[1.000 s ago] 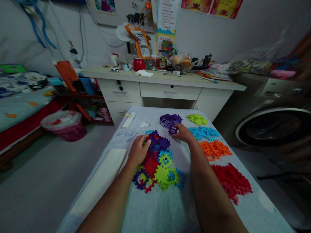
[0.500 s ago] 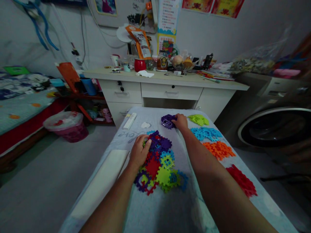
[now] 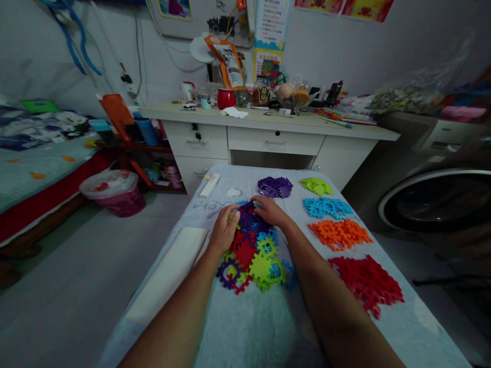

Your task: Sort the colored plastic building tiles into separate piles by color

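Observation:
A mixed pile of gear-edged plastic building pieces (image 3: 245, 254) in red, green, blue and purple lies on the cloth-covered table. My left hand (image 3: 224, 227) rests against the pile's left side, thumb apart from the fingers. From the right, my right hand (image 3: 268, 209) reaches over the top of the pile, its fingers bent down on a purple piece (image 3: 251, 219); the fingertips are partly hidden. Sorted by colour, more pieces lie beyond and to the right: a purple group (image 3: 275, 187), a green group (image 3: 316, 186), a light blue group (image 3: 327, 208), an orange group (image 3: 340, 234) and a red group (image 3: 366, 281).
A long white board (image 3: 169, 273) lies along the table's left side. Near the far left corner are a white box (image 3: 210, 186) and a white scrap (image 3: 233, 192). A cluttered desk (image 3: 274, 143) stands beyond, a washing machine (image 3: 433, 153) to the right, a pink bin (image 3: 115, 191) on the floor left.
My right hand has come back from the purple group to the mixed pile, leaving that group on the cloth. My left hand stays at the pile. The view has shifted slightly.

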Demonstrator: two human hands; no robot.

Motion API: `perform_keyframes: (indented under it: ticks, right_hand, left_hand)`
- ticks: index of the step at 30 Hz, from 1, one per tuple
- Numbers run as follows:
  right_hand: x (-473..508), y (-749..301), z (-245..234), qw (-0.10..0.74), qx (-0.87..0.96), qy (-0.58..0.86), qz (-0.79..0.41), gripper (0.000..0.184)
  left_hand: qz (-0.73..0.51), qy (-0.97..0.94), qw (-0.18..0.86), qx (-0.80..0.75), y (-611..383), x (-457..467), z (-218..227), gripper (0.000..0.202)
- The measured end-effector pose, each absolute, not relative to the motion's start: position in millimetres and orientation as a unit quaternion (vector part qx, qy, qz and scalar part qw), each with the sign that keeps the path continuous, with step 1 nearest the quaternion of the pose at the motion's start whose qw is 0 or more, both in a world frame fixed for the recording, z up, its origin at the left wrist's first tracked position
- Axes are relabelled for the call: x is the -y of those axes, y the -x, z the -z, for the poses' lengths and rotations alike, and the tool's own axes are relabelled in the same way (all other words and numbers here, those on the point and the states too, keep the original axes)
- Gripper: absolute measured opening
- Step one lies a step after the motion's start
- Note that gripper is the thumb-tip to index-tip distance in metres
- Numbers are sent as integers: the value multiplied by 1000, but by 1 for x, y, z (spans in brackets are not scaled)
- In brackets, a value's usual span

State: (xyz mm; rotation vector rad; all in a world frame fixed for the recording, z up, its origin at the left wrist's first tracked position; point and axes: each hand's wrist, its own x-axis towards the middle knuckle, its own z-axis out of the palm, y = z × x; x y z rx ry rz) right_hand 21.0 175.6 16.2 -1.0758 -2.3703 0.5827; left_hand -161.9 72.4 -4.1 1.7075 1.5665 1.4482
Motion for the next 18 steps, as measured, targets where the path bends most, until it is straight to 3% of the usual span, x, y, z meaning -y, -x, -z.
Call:
perform_keyframes:
  ticks: [6,18]
  right_hand:
    - [-179,-11,-4,215,857,429,-187,32]
    - [-192,-37,-8,365,721,527,-262,29]
  left_hand:
    - [-506,-629,190,-559,162,-75,9,39]
    - [-436,-666,101,-597,159,-73,5,35]
